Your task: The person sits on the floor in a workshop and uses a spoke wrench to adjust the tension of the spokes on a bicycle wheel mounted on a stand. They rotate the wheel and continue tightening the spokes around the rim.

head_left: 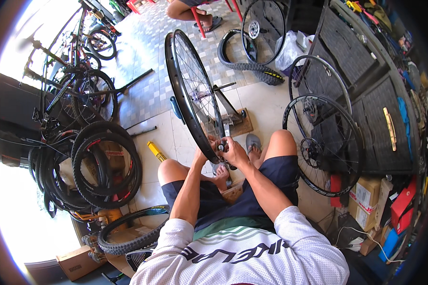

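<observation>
A bare bicycle wheel (177, 88), with a black rim and thin spokes, stands upright between my knees in a truing stand (228, 109) on a wooden base (242, 124). Both hands are together at the rim's near, lower end. My left hand (207, 150) is closed beside the rim, its fingertips partly hidden. Close against it, my right hand (235, 153) pinches a small dark round tool (220, 147) by the spokes; its exact kind is too small to tell. No tyre is on this wheel.
Several tyres (81, 161) are piled at left, below parked bicycles (76, 85). A yellow tool (156, 151) lies by my left knee. Two spoked wheels (318, 147) lean on a dark cabinet (385, 128) at right. Another tyre (245, 66) lies ahead, near a seated person's leg (204, 19).
</observation>
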`<state>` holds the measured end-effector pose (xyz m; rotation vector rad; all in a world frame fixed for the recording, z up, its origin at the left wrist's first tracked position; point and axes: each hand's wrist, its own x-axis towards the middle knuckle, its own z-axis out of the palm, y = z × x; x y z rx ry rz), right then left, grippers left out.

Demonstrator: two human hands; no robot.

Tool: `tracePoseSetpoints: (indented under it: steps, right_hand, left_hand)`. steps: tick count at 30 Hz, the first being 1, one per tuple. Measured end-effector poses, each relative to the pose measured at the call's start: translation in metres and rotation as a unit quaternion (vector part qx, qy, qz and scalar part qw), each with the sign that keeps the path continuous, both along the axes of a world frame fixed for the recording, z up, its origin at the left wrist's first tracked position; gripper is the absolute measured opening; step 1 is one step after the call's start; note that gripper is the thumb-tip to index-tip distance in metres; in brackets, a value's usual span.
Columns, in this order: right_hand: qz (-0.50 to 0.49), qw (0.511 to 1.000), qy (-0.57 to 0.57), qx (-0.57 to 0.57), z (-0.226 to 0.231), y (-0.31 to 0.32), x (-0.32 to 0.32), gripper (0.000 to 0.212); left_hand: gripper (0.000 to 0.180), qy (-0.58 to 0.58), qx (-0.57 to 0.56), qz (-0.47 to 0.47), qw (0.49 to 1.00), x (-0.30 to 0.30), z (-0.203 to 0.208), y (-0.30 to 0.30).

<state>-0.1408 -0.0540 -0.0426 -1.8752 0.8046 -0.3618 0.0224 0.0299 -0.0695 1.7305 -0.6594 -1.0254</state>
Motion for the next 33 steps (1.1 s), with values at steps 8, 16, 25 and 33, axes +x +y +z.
tracePoseSetpoints:
  steps: [8, 16, 25, 33]
  right_hand:
    - [0.018, 0.999, -0.021, 0.025, 0.003, -0.007, 0.007, 0.058]
    - [-0.022, 0.998, -0.034, 0.047, -0.001, -0.002, 0.009, 0.062]
    - [0.021, 0.995, -0.041, 0.09, -0.001, -0.013, 0.006, 0.072]
    - [-0.029, 0.997, 0.017, -0.074, 0.003, -0.003, 0.008, 0.079]
  left_hand:
    - [0.037, -0.068, 0.0, -0.012, 0.998, 0.007, 0.003, 0.0]
    - [0.042, -0.056, 0.006, -0.033, 0.998, 0.005, -0.007, 0.001]
    - [0.037, -0.056, 0.031, -0.044, 0.997, 0.009, -0.002, -0.003]
    - [0.04, -0.037, 0.088, -0.015, 0.995, -0.003, 0.007, -0.012]
